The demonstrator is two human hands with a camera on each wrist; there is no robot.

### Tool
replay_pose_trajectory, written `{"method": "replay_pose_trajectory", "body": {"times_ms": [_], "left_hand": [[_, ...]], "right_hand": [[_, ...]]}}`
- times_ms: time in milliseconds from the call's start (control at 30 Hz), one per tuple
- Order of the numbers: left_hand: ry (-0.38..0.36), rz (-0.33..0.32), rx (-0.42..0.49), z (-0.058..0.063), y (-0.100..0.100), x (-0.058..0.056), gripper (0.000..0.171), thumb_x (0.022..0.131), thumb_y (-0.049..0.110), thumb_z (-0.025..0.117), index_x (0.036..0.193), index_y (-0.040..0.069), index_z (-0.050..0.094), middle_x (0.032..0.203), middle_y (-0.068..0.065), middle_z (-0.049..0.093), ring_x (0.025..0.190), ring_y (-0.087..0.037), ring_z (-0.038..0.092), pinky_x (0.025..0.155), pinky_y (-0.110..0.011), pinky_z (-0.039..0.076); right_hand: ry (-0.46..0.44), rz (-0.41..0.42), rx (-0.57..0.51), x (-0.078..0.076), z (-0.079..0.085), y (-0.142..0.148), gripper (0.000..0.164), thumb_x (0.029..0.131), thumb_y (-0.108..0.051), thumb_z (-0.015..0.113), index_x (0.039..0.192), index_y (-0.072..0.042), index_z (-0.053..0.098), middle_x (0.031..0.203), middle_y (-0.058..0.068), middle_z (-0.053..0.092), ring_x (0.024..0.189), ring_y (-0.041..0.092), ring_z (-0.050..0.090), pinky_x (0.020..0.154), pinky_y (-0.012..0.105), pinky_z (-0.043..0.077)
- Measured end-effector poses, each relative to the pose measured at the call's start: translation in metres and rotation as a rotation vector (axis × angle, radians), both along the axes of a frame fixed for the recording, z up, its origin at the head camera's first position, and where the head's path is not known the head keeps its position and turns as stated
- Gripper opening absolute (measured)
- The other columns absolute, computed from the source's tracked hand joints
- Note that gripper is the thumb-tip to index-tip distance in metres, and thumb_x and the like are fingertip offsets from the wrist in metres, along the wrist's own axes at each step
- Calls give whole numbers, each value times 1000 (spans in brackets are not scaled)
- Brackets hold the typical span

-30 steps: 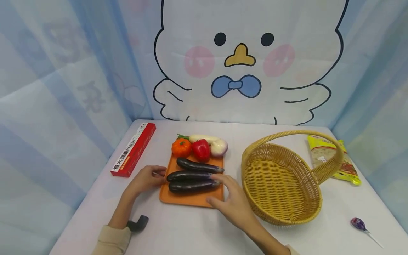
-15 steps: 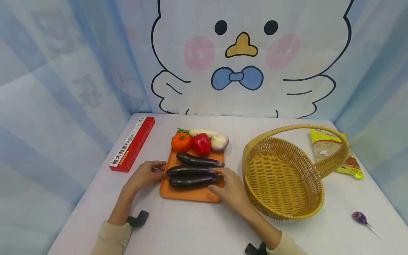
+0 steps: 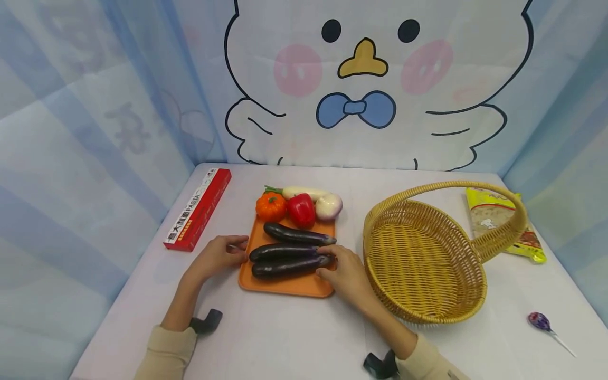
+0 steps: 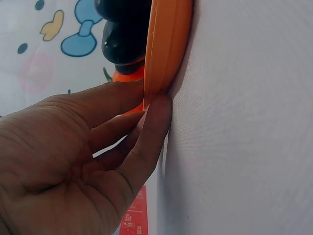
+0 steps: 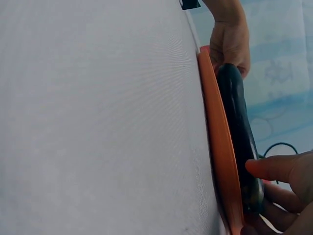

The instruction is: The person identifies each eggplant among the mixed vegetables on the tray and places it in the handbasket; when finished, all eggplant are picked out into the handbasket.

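On an orange tray (image 3: pixel 285 288) lie three dark eggplants, side by side. My right hand (image 3: pixel 350 275) grips the stem end of the nearest eggplant (image 3: pixel 280 268); in the right wrist view the thumb (image 5: pixel 264 167) presses one side and the fingers reach behind. That end slants away from the tray's front edge. The middle eggplant (image 3: pixel 277 252) lies right against it, and the far eggplant (image 3: pixel 294 234) sits just behind. At the tray's left side my left hand (image 3: pixel 219 258) pinches the rim (image 4: pixel 168 44), as the left wrist view shows.
Behind the eggplants are an orange pumpkin (image 3: pixel 271 207), a red pepper (image 3: pixel 301 210), a white radish (image 3: pixel 304 192) and a white-purple turnip (image 3: pixel 329 206). A wicker basket (image 3: pixel 413 258) stands right, with a yellow packet (image 3: pixel 489 211) and lollipop (image 3: pixel 540 321) beyond. A pasta box (image 3: pixel 199 211) lies left.
My right thumb and fingers have closed on the nearest eggplant, and its stem end has swung toward the middle one. My left hand stays at the rim. The head view has shifted slightly.
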State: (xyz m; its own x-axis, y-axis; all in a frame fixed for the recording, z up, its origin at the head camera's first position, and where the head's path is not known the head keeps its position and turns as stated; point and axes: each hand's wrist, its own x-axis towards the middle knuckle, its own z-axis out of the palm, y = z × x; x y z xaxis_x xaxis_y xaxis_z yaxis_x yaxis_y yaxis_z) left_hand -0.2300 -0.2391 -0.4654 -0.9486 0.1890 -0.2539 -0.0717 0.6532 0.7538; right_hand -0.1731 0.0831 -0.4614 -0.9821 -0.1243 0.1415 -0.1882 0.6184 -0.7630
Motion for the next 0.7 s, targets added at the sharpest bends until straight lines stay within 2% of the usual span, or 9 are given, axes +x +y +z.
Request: {"method": "replay_pose_trajectory", "body": {"times_ms": [167, 400, 700], "left_hand": [[-9, 4, -14, -1, 0, 1, 51, 89, 21, 73, 136, 7, 60, 108, -4, 67, 89, -19, 62, 80, -34, 56], [-19, -2, 2, -6, 0, 4, 52, 88, 22, 75, 136, 7, 60, 107, -4, 67, 89, -19, 63, 79, -35, 56], [8, 9, 5, -3, 1, 1, 52, 88, 23, 75, 136, 7, 60, 108, -4, 67, 91, -19, 63, 79, -34, 56]], "right_hand": [[-5, 14, -20, -2, -7, 1, 40, 74, -7, 84, 112, -12, 73, 115, 4, 68, 110, 21, 59, 94, 41, 46], [-9, 9, -64, 0, -19, 4, 35, 72, -5, 85, 104, -16, 75, 102, -2, 69, 88, 16, 58, 78, 36, 46], [17, 34, -106, -6, -14, 6, 33, 72, -5, 86, 101, -18, 76, 83, -6, 64, 71, 14, 53, 63, 30, 43]]}}
